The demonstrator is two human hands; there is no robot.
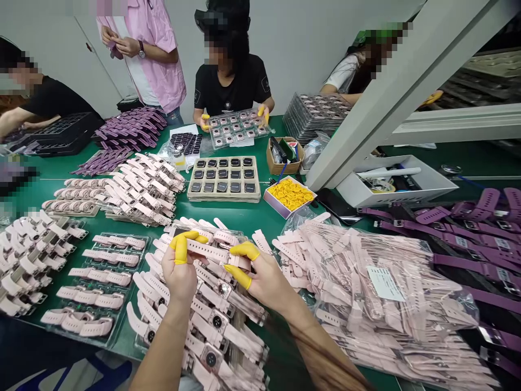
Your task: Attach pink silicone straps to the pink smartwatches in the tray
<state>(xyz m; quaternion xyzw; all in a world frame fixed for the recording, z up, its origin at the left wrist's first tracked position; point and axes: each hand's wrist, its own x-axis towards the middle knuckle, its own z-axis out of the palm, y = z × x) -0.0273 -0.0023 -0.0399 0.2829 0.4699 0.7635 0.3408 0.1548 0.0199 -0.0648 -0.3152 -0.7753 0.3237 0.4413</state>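
Note:
A pale pink watch strap (208, 251) with a row of holes is stretched between my hands, above a pile of pink-strapped smartwatches (215, 323). My left hand (179, 271), with yellow finger cots on its thumb and fingers, pinches the strap's left end. At the other end, near the buckle, my right hand (262, 274) grips it between yellow-covered thumb and forefinger. Whether a watch body is attached to this strap is hidden by my fingers. Several watches in the pile lie with their round back sensors facing up.
Left of the pile is a clear tray of pink-strapped watches (100, 279). A bag of pink straps (378, 271) lies to the right. Beyond stand a tray of watch bodies (223, 190), a box of yellow finger cots (290, 194) and a white parts box (396, 190). Several co-workers surround the table.

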